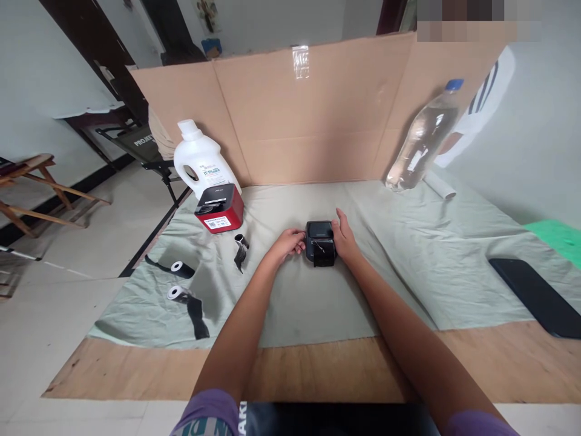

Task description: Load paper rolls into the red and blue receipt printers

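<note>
A small black printer (320, 241) sits on the pale green cloth (399, 266) in the middle of the table. My left hand (287, 243) has its fingers curled against the printer's left side. My right hand (344, 238) presses flat along its right side, fingers together and thumb toward me. Both hands hold the printer between them. A short black strip (240, 251) with a small roll lies just left of my left hand.
A red and black printer (219, 208) stands in front of a white detergent jug (200, 161) at the back left. Two black rolls (182, 268) (184, 297) lie at the left. A clear bottle (422, 142) leans on the cardboard wall (313, 115). A black phone (538, 295) lies at the right.
</note>
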Demonstrator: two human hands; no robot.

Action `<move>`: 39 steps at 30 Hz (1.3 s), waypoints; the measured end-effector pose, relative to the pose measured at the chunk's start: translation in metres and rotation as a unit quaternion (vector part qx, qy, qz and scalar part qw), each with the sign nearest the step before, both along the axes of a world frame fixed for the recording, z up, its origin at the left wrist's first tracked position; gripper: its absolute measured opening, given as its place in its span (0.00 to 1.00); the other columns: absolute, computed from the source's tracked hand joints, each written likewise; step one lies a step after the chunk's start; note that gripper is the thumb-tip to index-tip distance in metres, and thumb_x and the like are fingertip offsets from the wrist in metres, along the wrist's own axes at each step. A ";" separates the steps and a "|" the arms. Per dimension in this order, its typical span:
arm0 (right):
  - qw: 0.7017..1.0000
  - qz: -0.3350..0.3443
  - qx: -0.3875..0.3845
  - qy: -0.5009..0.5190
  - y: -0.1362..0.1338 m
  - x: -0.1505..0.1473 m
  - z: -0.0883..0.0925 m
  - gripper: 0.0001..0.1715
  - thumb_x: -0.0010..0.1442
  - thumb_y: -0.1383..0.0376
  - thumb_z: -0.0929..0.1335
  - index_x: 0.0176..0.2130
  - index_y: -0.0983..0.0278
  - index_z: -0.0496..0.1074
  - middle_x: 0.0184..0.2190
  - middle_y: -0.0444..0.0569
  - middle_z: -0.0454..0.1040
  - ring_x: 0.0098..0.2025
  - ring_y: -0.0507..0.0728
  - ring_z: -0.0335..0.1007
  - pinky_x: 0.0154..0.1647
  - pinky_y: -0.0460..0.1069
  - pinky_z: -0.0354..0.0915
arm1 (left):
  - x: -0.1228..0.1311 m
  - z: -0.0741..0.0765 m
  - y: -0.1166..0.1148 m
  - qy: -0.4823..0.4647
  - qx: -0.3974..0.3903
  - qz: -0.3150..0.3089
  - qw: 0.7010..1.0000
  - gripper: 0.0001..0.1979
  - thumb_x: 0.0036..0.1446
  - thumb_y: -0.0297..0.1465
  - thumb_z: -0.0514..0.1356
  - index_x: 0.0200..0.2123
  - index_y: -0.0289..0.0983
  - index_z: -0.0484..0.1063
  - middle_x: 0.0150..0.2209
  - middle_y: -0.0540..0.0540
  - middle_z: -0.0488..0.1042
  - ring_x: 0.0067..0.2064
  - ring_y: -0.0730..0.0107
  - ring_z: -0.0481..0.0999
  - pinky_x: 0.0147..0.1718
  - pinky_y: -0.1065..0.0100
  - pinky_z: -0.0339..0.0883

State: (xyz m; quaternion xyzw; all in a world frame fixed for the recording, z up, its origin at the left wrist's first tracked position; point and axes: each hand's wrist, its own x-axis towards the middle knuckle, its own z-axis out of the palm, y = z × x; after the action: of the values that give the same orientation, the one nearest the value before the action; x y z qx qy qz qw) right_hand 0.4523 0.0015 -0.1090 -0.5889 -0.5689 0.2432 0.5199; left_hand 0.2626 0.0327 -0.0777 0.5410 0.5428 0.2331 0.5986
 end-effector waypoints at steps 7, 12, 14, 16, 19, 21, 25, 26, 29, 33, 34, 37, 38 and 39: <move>0.999 0.023 0.023 0.017 0.004 0.002 -0.009 0.46 0.67 0.40 0.53 0.72 0.62 0.43 0.74 0.53 0.45 0.75 0.59 0.39 0.75 0.60 0.39 | 0.002 0.002 0.003 0.009 -0.013 0.020 1.000 0.10 0.58 0.27 0.59 0.25 0.36 0.63 0.18 0.53 0.66 0.15 0.83 0.61 0.14 0.76 0.40; 0.999 0.017 0.022 0.019 0.004 0.002 -0.010 0.47 0.66 0.40 0.53 0.72 0.62 0.43 0.73 0.54 0.46 0.75 0.59 0.40 0.75 0.59 0.39 | 0.004 0.002 0.003 0.002 -0.016 0.024 1.000 0.09 0.57 0.26 0.58 0.26 0.36 0.64 0.19 0.53 0.67 0.15 0.83 0.61 0.14 0.76 0.40; 0.999 0.016 0.023 0.021 0.005 0.002 -0.010 0.47 0.66 0.39 0.53 0.72 0.64 0.43 0.73 0.56 0.46 0.74 0.59 0.40 0.75 0.59 0.40 | 0.003 0.001 0.003 -0.004 -0.020 0.024 1.000 0.07 0.57 0.27 0.59 0.27 0.36 0.64 0.19 0.52 0.68 0.16 0.82 0.62 0.14 0.76 0.40; 0.999 0.017 0.025 0.024 0.006 0.002 -0.010 0.47 0.66 0.39 0.53 0.72 0.64 0.44 0.73 0.57 0.47 0.74 0.59 0.41 0.75 0.59 0.40 | 0.001 0.001 0.003 -0.017 -0.023 0.019 0.999 0.04 0.57 0.29 0.59 0.31 0.35 0.66 0.21 0.52 0.69 0.17 0.81 0.64 0.14 0.77 0.39; 0.999 0.016 0.022 0.027 0.007 0.002 -0.011 0.47 0.66 0.39 0.53 0.71 0.63 0.44 0.72 0.56 0.48 0.74 0.60 0.42 0.74 0.60 0.40 | -0.003 0.002 0.004 -0.046 -0.022 0.000 0.999 0.09 0.57 0.31 0.59 0.41 0.37 0.70 0.21 0.54 0.68 0.17 0.81 0.63 0.14 0.77 0.39; 0.999 0.016 0.014 0.027 0.007 0.002 -0.010 0.47 0.66 0.39 0.53 0.72 0.64 0.43 0.72 0.58 0.49 0.74 0.61 0.43 0.74 0.61 0.41 | -0.004 0.002 0.005 -0.060 -0.023 -0.016 0.998 0.16 0.56 0.33 0.59 0.49 0.41 0.70 0.19 0.57 0.63 0.15 0.82 0.58 0.15 0.77 0.38; 0.999 0.019 0.015 0.038 0.005 0.000 -0.007 0.47 0.66 0.40 0.54 0.71 0.64 0.43 0.69 0.61 0.53 0.72 0.63 0.48 0.73 0.63 0.43 | -0.005 0.004 0.007 -0.096 -0.035 -0.039 0.994 0.30 0.54 0.33 0.61 0.61 0.45 0.64 0.18 0.60 0.54 0.14 0.82 0.49 0.16 0.77 0.37; 0.999 0.019 0.021 0.042 0.005 0.000 -0.007 0.46 0.66 0.40 0.54 0.71 0.63 0.43 0.69 0.60 0.54 0.71 0.63 0.49 0.72 0.64 0.44 | -0.005 0.005 0.008 -0.099 -0.031 -0.040 0.994 0.32 0.53 0.34 0.62 0.62 0.45 0.64 0.18 0.60 0.54 0.15 0.82 0.48 0.16 0.77 0.37; 0.998 0.023 0.031 0.057 0.003 -0.002 -0.006 0.44 0.66 0.41 0.54 0.71 0.59 0.44 0.68 0.59 0.56 0.71 0.62 0.50 0.72 0.64 0.45 | -0.003 0.010 0.013 -0.074 0.015 -0.043 0.996 0.30 0.53 0.38 0.64 0.60 0.44 0.68 0.19 0.59 0.54 0.16 0.82 0.50 0.17 0.76 0.38; 0.995 0.035 0.011 0.094 0.001 -0.003 -0.004 0.44 0.67 0.41 0.52 0.72 0.59 0.43 0.69 0.58 0.54 0.71 0.61 0.50 0.71 0.62 0.49 | 0.004 0.015 0.028 -0.013 0.101 -0.030 0.994 0.19 0.55 0.43 0.63 0.45 0.38 0.77 0.20 0.56 0.59 0.18 0.81 0.52 0.18 0.75 0.41; 0.994 0.036 0.005 0.102 0.001 -0.003 -0.003 0.44 0.66 0.41 0.52 0.72 0.59 0.43 0.70 0.58 0.53 0.71 0.61 0.50 0.70 0.62 0.51 | 0.007 0.014 0.032 0.001 0.115 -0.019 0.993 0.17 0.56 0.44 0.62 0.40 0.37 0.78 0.20 0.55 0.59 0.19 0.81 0.52 0.18 0.75 0.42; 0.993 0.038 -0.004 0.116 0.000 -0.004 -0.001 0.44 0.66 0.41 0.52 0.72 0.58 0.43 0.69 0.58 0.53 0.70 0.62 0.53 0.69 0.62 0.53 | 0.018 0.008 0.043 0.036 0.140 0.022 0.989 0.20 0.60 0.46 0.58 0.28 0.35 0.72 0.18 0.55 0.56 0.19 0.79 0.52 0.19 0.74 0.45; 0.992 0.038 -0.004 0.117 0.000 -0.004 -0.001 0.44 0.66 0.41 0.53 0.71 0.58 0.44 0.69 0.58 0.54 0.69 0.62 0.54 0.69 0.62 0.53 | 0.022 0.005 0.044 0.049 0.149 0.037 0.987 0.21 0.61 0.46 0.57 0.26 0.36 0.71 0.17 0.55 0.56 0.20 0.78 0.52 0.20 0.73 0.46; 0.992 0.038 -0.004 0.118 0.000 -0.004 -0.001 0.43 0.66 0.41 0.53 0.71 0.59 0.44 0.68 0.58 0.55 0.69 0.62 0.55 0.69 0.62 0.53 | 0.024 0.004 0.044 0.063 0.160 0.051 0.984 0.22 0.62 0.47 0.56 0.25 0.36 0.69 0.17 0.55 0.55 0.20 0.77 0.53 0.21 0.73 0.47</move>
State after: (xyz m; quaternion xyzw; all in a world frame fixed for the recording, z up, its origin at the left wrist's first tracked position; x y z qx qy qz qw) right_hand 0.4485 0.0014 -0.1101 -0.5362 -0.5246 0.3324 0.5717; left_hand 0.2868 0.0762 -0.0741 0.6145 0.5624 0.3127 0.4564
